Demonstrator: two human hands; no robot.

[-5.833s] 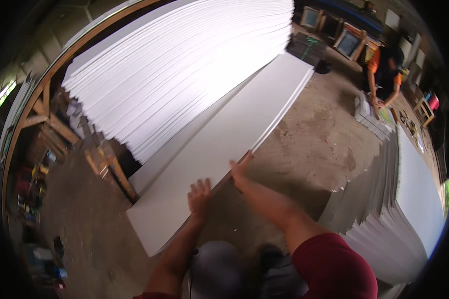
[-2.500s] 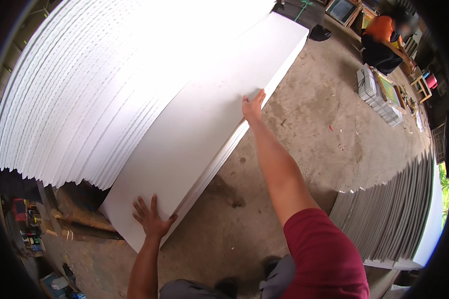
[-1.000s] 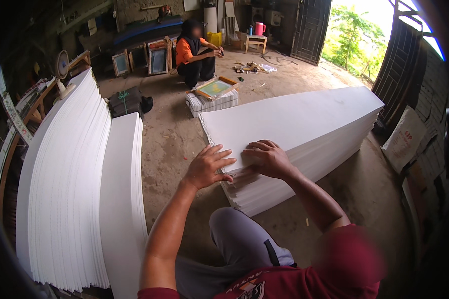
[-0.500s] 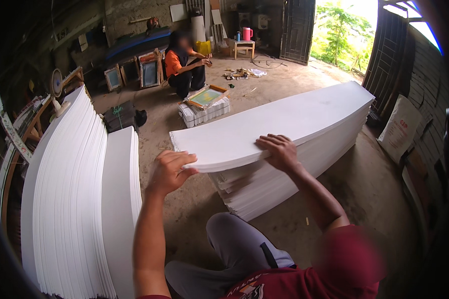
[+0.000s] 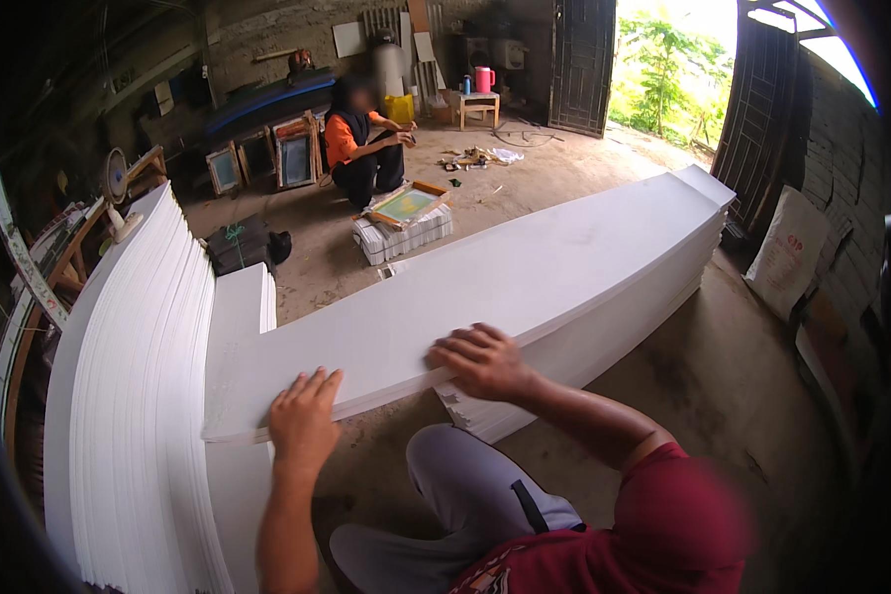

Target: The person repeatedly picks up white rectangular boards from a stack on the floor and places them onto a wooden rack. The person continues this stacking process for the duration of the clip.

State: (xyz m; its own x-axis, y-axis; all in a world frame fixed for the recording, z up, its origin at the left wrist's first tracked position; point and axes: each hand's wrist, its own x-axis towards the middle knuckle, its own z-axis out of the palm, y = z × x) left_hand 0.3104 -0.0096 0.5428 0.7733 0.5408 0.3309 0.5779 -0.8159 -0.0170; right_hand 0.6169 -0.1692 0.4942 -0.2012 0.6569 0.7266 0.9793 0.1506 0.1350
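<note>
Long white sheets, a thin layer of them, bridge the gap between a low white stack at the left and a tall white stack at the right. My left hand lies on their near edge by the left end, with its fingers stretched out on top. Farther right, my right hand grips the same near edge, fingers bent over the top and thumb hidden. The left end of the sheets overlaps the low stack.
A tall stack of white sheets stands at far left. Across the floor, a person squats beside a wooden-framed screen on a white bundle. A white sack leans at the right wall. A doorway opens at the back.
The sheets have slid left and toward me, from above the right stack to over the low left stack. Both hands moved left and lower; my left hand's pinch on the corner has loosened.
</note>
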